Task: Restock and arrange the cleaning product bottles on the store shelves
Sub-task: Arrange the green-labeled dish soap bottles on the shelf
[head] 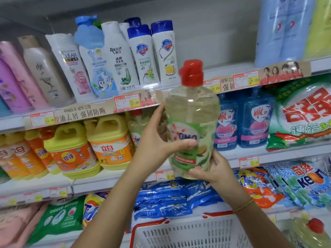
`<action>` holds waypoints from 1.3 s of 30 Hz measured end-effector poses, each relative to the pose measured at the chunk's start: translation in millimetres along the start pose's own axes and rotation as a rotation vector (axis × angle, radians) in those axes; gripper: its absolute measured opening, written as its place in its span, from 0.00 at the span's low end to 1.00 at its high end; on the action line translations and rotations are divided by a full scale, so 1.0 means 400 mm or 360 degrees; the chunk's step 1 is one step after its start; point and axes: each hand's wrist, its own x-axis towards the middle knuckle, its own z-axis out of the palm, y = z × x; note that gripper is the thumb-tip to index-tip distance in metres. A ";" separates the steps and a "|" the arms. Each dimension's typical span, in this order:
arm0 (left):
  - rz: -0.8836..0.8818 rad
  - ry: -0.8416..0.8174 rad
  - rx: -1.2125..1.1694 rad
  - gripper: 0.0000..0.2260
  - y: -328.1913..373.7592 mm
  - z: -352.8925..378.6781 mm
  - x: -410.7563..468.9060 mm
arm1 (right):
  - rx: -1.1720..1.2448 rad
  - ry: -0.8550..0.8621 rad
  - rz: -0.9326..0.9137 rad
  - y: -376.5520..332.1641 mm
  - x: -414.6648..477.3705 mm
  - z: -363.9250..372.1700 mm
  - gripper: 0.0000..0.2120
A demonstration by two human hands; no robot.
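Hands [154, 145] [215, 170] round clear red-capped bottle [192, 108]

Two hands [157, 140] [213, 169], three red-capped clear bottles [193, 108] [136, 129] [311, 231], two dark-blue bottles [227, 122] [256, 120], two tall pale-blue bottles [268, 27] [293, 27], one white basket [188, 233].

The bottle [192, 126] hangs before the middle shelf [111, 178]: jugs [109, 140] left, pump bottles [254, 122] right, basket [188, 233] seemingly below.

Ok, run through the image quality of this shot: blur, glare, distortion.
Head view: even store lighting with no hard shadows. The wide-angle lens bows the white shelf edges. The clear red-capped detergent bottle, held by the left hand and right hand, is fairly sharp. Glare streaks the glossy green-and-white detergent bag at right. The bottom right corner is soft.
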 end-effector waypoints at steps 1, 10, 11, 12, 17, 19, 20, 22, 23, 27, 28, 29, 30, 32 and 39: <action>-0.0018 -0.0164 -0.0064 0.42 0.002 -0.015 0.002 | 0.0101 -0.0120 -0.0004 -0.002 -0.002 -0.006 0.33; -0.0154 -0.0298 -0.0280 0.42 0.017 0.005 -0.020 | 0.0481 -0.0584 0.0228 -0.055 -0.039 -0.040 0.41; -0.0181 -0.0241 -0.0329 0.43 0.021 0.011 -0.022 | 0.0373 -0.0512 0.0287 -0.076 -0.049 -0.043 0.40; -0.0220 -0.0184 -0.0392 0.42 0.027 0.018 -0.024 | 0.0272 -0.0462 0.0317 -0.100 -0.060 -0.046 0.39; -0.0437 -0.0226 -0.0844 0.24 0.073 0.025 -0.032 | -0.0121 -0.0407 0.0338 -0.261 -0.119 -0.034 0.40; -0.0539 -0.0309 -0.1076 0.33 0.092 0.026 -0.037 | -0.0258 -0.0371 0.0319 -0.319 -0.143 -0.022 0.36; -0.0572 -0.0328 -0.1163 0.36 0.105 0.029 -0.039 | -0.0293 -0.0340 0.0292 -0.342 -0.153 -0.016 0.34; -0.0597 -0.0356 -0.1279 0.28 0.135 0.039 -0.041 | -0.0307 -0.0271 0.0237 -0.381 -0.171 -0.006 0.30; -0.0611 -0.0352 -0.1307 0.20 0.152 0.044 -0.042 | -0.0301 -0.0245 0.0228 -0.397 -0.176 -0.005 0.30; -0.0684 -0.0337 -0.1357 0.13 0.221 0.085 -0.054 | -0.0400 -0.0176 0.0240 -0.459 -0.191 -0.013 0.33; -0.0680 -0.0317 -0.1368 0.15 0.229 0.094 -0.056 | -0.0432 -0.0146 0.0234 -0.472 -0.195 -0.020 0.33; -0.0662 -0.0306 -0.1386 0.16 0.234 0.101 -0.060 | -0.0453 -0.0113 0.0230 -0.481 -0.198 -0.030 0.32; -0.0654 -0.0321 -0.1417 0.16 0.238 0.106 -0.066 | -0.0462 -0.0087 0.0238 -0.487 -0.202 -0.041 0.32; -0.0671 -0.0356 -0.1441 0.13 0.222 0.108 -0.076 | -0.0465 -0.0075 0.0292 -0.490 -0.203 -0.061 0.34; -0.0468 -0.0720 -0.0751 0.42 0.102 0.150 -0.069 | -0.0599 -0.0043 0.0281 -0.393 -0.194 -0.092 0.17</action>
